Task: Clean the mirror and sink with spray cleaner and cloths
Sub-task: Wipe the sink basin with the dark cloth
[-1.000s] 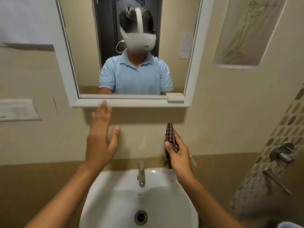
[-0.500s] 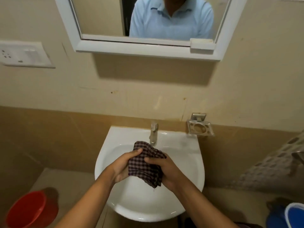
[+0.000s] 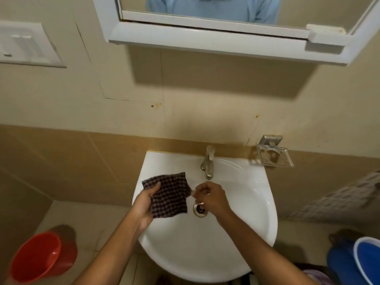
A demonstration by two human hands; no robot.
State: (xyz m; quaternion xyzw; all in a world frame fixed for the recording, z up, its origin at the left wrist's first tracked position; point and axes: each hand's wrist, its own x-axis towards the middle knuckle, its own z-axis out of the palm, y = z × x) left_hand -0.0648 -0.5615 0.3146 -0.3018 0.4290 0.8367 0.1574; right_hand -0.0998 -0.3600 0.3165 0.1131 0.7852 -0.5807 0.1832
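Now the left hand (image 3: pixel 146 204) grips the checked cloth (image 3: pixel 167 194) over the white sink (image 3: pixel 257 219); the right hand (image 3: pixel 209 199) pinches its corner (fingers curled) near the drain (image 3: pixel 199 209).

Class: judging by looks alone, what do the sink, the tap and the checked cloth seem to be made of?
Sink: probably glazed ceramic, white and glossy with highlights. Tap: metal, seemingly dull chrome or steel, grey sheen. Checked cloth: woven fabric, matte, limp and creased in the left hand.

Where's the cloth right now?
In the head view the checked cloth is spread over the sink basin, left of the drain and tap, gripped by the left hand; the right hand pinches its right edge.
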